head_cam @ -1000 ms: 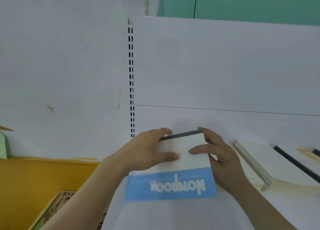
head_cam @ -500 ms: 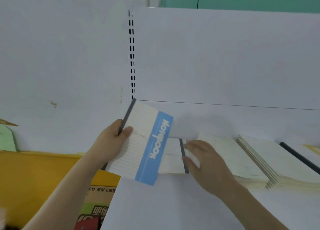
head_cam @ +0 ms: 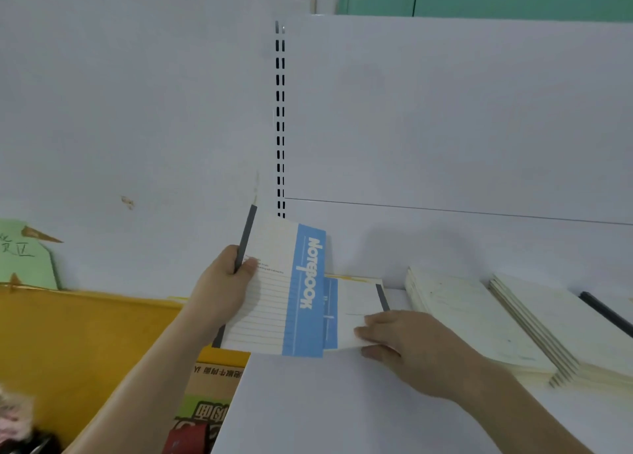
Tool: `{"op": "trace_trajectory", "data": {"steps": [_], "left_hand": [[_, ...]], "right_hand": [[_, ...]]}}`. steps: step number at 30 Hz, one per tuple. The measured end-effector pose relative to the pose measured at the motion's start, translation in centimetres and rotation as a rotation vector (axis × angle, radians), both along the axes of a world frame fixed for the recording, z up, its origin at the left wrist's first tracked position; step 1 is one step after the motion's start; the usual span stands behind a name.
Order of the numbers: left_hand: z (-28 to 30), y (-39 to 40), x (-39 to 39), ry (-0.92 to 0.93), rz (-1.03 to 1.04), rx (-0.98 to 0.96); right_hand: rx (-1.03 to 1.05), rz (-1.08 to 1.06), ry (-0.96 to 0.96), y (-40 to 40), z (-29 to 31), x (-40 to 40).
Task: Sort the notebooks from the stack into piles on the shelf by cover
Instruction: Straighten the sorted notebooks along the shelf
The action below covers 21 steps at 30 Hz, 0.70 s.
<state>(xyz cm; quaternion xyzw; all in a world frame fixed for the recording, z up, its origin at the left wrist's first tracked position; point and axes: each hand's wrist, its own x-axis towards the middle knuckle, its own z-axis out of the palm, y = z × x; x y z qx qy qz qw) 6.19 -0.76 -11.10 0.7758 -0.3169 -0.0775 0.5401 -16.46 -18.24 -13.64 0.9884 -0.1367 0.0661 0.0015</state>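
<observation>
My left hand (head_cam: pixel 224 284) grips a white notebook (head_cam: pixel 274 292) with a blue band reading NOTEBOOK and a dark spine, held tilted above the left edge of the white shelf (head_cam: pixel 342 402). My right hand (head_cam: pixel 407 347) holds the near corner of a second notebook (head_cam: pixel 356 306) of the same cover, which lies flat on the shelf and is partly hidden behind the lifted one. Right of it lie cream-covered notebook piles (head_cam: pixel 462 316).
A further fanned pile of cream notebooks (head_cam: pixel 561 330) and a dark-spined one (head_cam: pixel 606 313) lie at the far right. A yellow surface (head_cam: pixel 78 337) and printed boxes (head_cam: pixel 209 402) sit below left of the shelf. The white back panel with its slotted rail (head_cam: pixel 280 118) stands behind.
My left hand lifted the top notebook off the stack and turned it upright toward the left. My right hand stayed on the notebook below, whose blue band is uncovered now.
</observation>
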Motion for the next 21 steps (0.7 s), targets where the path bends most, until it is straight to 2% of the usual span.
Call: {"op": "trace_trajectory", "data": {"steps": [3, 6, 9, 16, 19, 21], "left_hand": [[-0.2, -0.2, -0.1, 0.002, -0.005, 0.024], [-0.2, 0.0, 0.1, 0.015, -0.008, 0.021], [0.4, 0.4, 0.6, 0.029, 0.004, 0.017], [0.6, 1.0, 0.7, 0.033, 0.000, 0.033], [0.8, 1.1, 0.9, 0.029, 0.010, 0.008], [1.1, 1.2, 1.1, 0.030, 0.023, -0.020]], "right_hand": [[0.013, 0.008, 0.033, 0.5, 0.1, 0.1], [-0.087, 0.016, -0.070, -0.1, 0.2, -0.3], [-0.232, 0.073, -0.254, -1.2, 0.5, -0.5], [-0.345, 0.137, -0.694, -2.9, 2.0, -1.4], [-0.145, 0.136, -0.916, -2.4, 3.7, -2.2], [0.056, 0.127, -0.990, -1.9, 4.5, -2.7]]}}
